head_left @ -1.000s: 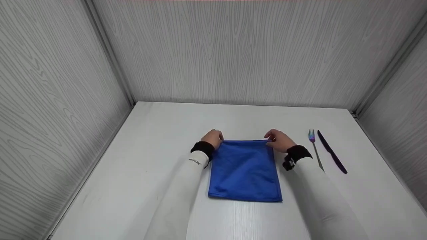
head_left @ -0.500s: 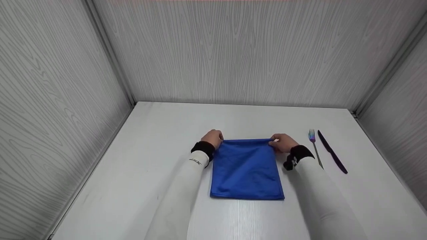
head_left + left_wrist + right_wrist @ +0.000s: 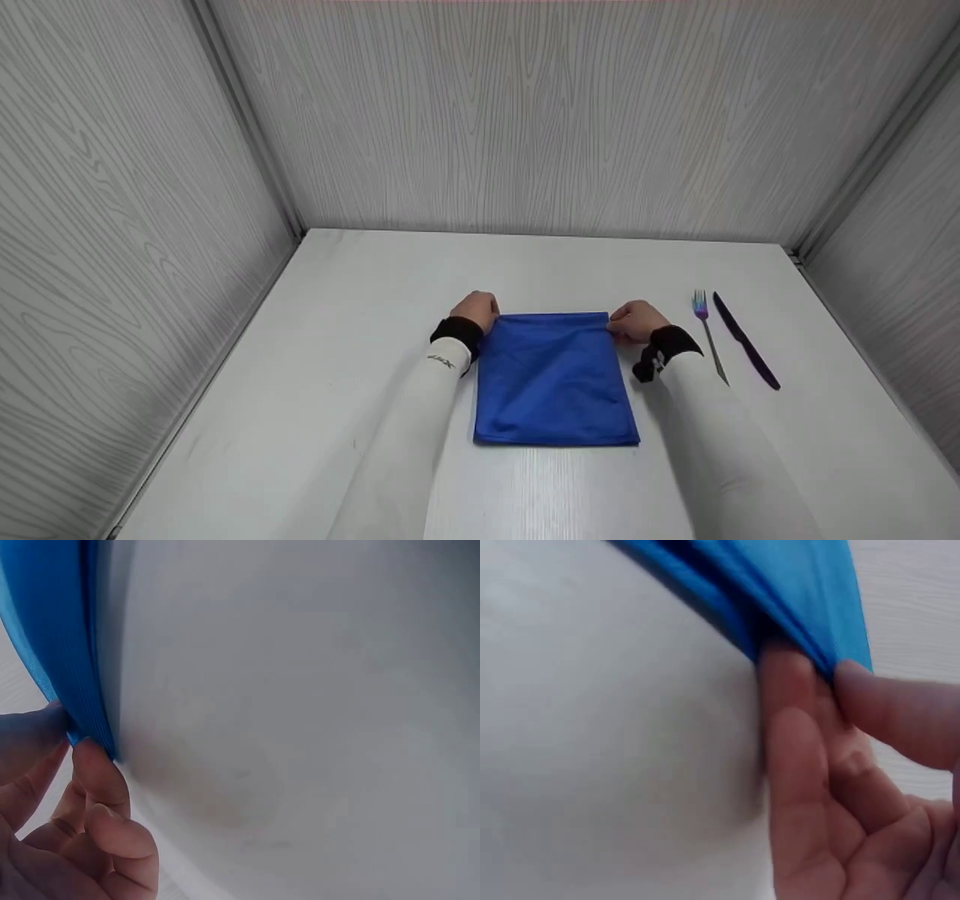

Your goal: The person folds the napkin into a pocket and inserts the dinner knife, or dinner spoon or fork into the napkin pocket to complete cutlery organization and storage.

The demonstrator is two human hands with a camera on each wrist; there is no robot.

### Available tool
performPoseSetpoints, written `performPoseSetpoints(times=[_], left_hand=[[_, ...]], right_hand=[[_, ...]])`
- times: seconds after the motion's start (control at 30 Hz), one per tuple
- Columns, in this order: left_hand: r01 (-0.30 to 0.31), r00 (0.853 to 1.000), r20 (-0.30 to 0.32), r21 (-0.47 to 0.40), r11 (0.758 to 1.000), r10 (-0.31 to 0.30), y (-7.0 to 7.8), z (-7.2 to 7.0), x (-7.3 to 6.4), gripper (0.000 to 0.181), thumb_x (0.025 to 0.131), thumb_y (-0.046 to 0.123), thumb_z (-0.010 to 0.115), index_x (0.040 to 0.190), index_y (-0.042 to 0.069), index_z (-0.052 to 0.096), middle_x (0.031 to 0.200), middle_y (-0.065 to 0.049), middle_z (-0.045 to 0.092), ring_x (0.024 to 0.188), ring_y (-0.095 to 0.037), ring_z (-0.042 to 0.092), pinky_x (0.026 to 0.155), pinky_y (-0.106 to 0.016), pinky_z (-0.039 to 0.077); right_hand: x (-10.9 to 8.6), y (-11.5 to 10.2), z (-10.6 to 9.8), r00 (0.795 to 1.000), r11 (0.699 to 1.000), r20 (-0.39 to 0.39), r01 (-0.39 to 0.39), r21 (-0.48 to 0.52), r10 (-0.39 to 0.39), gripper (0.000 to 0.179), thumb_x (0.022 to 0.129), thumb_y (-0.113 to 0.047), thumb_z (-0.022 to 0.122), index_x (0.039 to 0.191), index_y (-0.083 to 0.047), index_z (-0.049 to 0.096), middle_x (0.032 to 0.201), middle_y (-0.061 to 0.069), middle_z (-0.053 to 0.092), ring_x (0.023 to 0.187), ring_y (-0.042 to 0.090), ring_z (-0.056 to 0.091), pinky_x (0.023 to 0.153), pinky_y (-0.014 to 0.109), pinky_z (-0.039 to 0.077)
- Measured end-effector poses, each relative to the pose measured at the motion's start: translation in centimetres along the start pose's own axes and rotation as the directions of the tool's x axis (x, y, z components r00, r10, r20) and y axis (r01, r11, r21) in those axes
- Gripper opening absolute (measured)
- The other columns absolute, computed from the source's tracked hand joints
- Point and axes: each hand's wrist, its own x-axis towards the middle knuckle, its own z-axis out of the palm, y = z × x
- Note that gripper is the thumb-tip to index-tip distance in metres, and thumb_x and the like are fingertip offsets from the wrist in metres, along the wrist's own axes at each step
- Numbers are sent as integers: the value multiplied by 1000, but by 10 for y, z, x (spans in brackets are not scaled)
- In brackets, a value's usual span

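Observation:
A folded blue cloth [image 3: 555, 382] lies on the white table, roughly square, with light wrinkles across it and layered hemmed edges. My left hand [image 3: 478, 309] pinches its far left corner; the left wrist view shows thumb and forefinger [image 3: 101, 772] meeting on the layers. At the far right corner is my right hand [image 3: 637, 322]. In the right wrist view its thumb [image 3: 892, 709] lies on top of the cloth's edge while the forefinger reaches under the upper layers, pinching them.
To the right of the right hand lie a fork [image 3: 701, 307] with rainbow-tinted tines and a dark knife [image 3: 742, 337], side by side. Grey wood-grain panels [image 3: 510, 120] close in the table [image 3: 360, 300] at the back and both sides.
My right hand has gone from loosely spread fingers at the cloth's far right corner to pinching it, shifting slightly right. The cloth's near edge has moved a little right and straightened. Left hand nearly still.

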Motion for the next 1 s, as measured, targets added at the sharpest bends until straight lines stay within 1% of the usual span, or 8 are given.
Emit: performPoseSetpoints(times=[0.23, 0.43, 0.5, 0.57, 0.67, 0.8, 0.87, 1.0], left_hand=[[1, 1000, -8, 3, 1000, -1, -1, 1, -2, 16, 104, 14, 65, 110, 3, 75, 117, -17, 72, 112, -30, 68, 96, -41, 56], [59, 995, -80, -72, 996, -65, 6, 2, -18, 22, 105, 15, 64, 122, 2, 66, 127, -25, 60, 108, -37, 70, 94, -47, 57], [40, 995, -93, -64, 997, -46, 14, 3, -27, 20, 104, 14, 65, 120, 2, 67, 125, -24, 61, 108, -38, 69, 92, -48, 58], [10, 996, -83, -29, 1000, -13, 23, 6, -34, 22, 103, 16, 67, 121, 3, 68, 125, -25, 62, 114, -41, 65, 94, -49, 57], [-26, 999, -26, 65, 998, 28, 33, 13, -42, 35, 102, 23, 69, 131, 3, 67, 132, -30, 58, 124, -45, 55, 98, -52, 55], [-62, 998, 39, 171, 983, 56, 36, 18, -49, 54, 99, 36, 72, 145, 8, 62, 143, -29, 54, 130, -45, 49, 102, -52, 52], [-61, 997, 57, 199, 978, 51, 35, 18, -51, 60, 99, 41, 73, 150, 12, 60, 147, -27, 53, 132, -43, 48, 104, -51, 51], [-40, 997, 78, 205, 978, 25, 33, 15, -53, 67, 97, 47, 74, 154, 15, 56, 151, -27, 48, 136, -44, 44, 105, -50, 50]], right_hand=[[-3, 1, 9, 994, 999, -112, 19, 26, -16, 23, 102, -13, 62, 109, 9, 61, 85, 7, 71, 63, 3, 61, 60, 18, 51], [-17, -6, 23, 956, 996, -283, 84, 4, -80, 29, 106, -15, 52, 119, 10, 60, 106, 24, 69, 85, 26, 71, 71, 28, 53], [-20, -15, 31, 955, 991, -279, 122, 61, -101, 31, 106, -12, 51, 125, 11, 60, 109, 25, 69, 89, 28, 72, 72, 29, 55], [-20, -26, 41, 973, 972, -203, 151, 181, -113, 35, 108, -10, 51, 134, 12, 57, 114, 26, 70, 89, 22, 73, 72, 26, 56], [-19, -40, 57, 994, 907, -33, 109, 407, -105, 45, 109, -7, 50, 150, 9, 45, 134, 29, 66, 92, 14, 74, 78, 26, 58], [-15, -43, 70, 985, 796, 144, -13, 605, -94, 62, 107, 0, 44, 165, 4, 21, 162, 27, 43, 109, 15, 74, 86, 24, 57], [-14, -37, 69, 982, 743, 171, -54, 668, -83, 69, 105, 5, 42, 167, 3, 12, 167, 25, 36, 119, 18, 72, 88, 24, 56], [-15, -20, 59, 990, 637, 138, -80, 767, -42, 76, 103, 11, 40, 168, -1, 3, 171, 21, 29, 139, 28, 60, 94, 26, 54]])
